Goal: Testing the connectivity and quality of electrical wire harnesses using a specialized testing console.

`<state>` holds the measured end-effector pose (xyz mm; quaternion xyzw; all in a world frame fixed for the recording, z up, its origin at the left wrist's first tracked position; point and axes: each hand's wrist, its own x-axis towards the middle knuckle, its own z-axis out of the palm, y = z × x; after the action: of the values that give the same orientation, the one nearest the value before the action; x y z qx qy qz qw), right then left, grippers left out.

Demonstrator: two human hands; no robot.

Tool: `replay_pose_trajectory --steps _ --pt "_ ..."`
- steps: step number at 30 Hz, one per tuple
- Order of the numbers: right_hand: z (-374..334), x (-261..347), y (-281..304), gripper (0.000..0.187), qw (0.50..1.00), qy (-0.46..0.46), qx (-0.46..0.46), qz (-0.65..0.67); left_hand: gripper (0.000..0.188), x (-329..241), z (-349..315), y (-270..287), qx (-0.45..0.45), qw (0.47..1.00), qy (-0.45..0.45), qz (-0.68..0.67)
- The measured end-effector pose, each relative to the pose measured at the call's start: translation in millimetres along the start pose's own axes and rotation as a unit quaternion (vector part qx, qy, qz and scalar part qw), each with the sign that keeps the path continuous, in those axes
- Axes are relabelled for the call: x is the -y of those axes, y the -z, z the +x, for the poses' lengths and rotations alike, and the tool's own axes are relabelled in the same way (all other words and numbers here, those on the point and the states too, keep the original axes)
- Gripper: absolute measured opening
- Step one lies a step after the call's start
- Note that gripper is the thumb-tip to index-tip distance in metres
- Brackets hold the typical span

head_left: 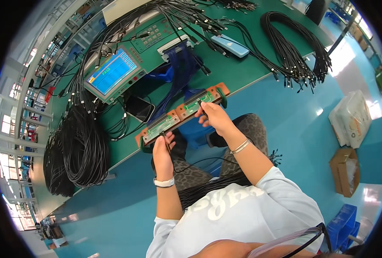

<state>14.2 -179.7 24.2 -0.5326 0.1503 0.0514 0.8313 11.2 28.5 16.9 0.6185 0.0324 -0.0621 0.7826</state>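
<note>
A long test fixture (177,114) with orange-brown end blocks and two green circuit boards lies along the table's front edge. My left hand (162,155) is closed on one end of a thin black cable (195,163), right at the fixture's left board (161,126). At the right board (195,102), my right hand (215,117) pinches a black cable end between thumb and finger. The cable's slack loops over my lap. Fingers hide the connector tips, so I cannot tell whether they sit in the boards. Blue wires (179,77) run from the fixture to a white connector block (176,46).
A tester with a lit blue screen (113,74) stands behind, left of the fixture. Beside it lies a dark phone (138,108). Black cable bundles hang at the left (84,148) and lie at the right (296,51). A light-blue case (230,46) lies near the back.
</note>
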Motion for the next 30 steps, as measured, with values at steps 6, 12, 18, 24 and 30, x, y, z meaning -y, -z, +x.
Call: replay_pose_trajectory --steps 6,12,18,24,30 --pt "-28.5 -18.7 -4.2 0.029 0.999 -0.005 -0.024 -0.043 0.028 -8.1 5.0 -19.5 -0.01 0.998 0.027 -0.063" --pt "-15.2 -20.5 14.4 0.028 0.999 -0.029 0.009 -0.01 0.029 10.2 -15.7 -30.1 -0.047 0.997 0.03 -0.062" --pt "-11.7 -15.8 11.5 0.028 0.999 -0.032 0.007 -0.008 0.03 16.0 -17.5 -16.9 -0.07 0.995 0.065 -0.028" --pt "-11.0 -12.8 9.3 0.028 0.999 -0.037 0.008 0.001 0.03 9.9 -11.7 -11.9 -0.062 0.995 0.064 -0.044" --pt "-6.1 -11.8 2.9 0.029 0.998 -0.049 -0.039 -0.01 0.03 6.9 -5.1 -12.8 -0.081 0.994 0.058 -0.043"
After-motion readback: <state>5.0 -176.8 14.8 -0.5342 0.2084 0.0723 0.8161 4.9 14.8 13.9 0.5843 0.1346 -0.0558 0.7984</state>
